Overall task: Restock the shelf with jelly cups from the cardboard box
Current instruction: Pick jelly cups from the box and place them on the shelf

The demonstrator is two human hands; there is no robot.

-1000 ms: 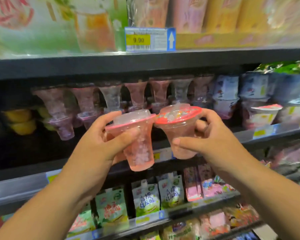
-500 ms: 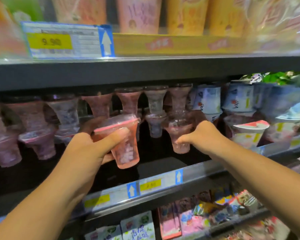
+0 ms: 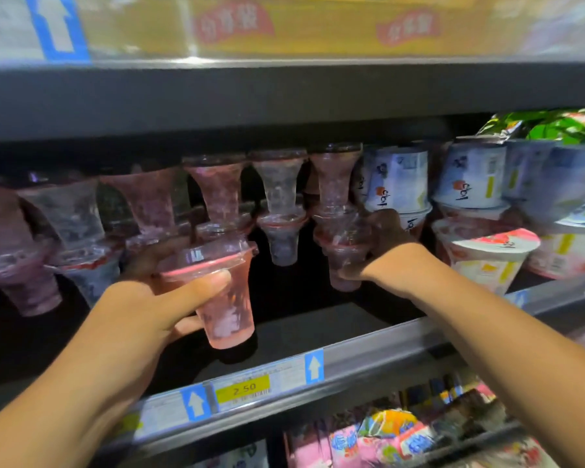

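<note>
Dim store shelf [image 3: 368, 346], mid-restock. Left hand [image 3: 149, 298] had a closed grip on a pink jelly cup [image 3: 222, 292], thumb across the lid rim, cup clear of the shelf floor. Right hand [image 3: 382, 251] was deeper in, grip wrapped around a second cup [image 3: 338, 261]; it looked pushed in under the stacked cups [image 3: 277, 211], but blur hid any contact. Rows beside both grips were already filled; neither cup released. Cardboard box not visible.
</note>
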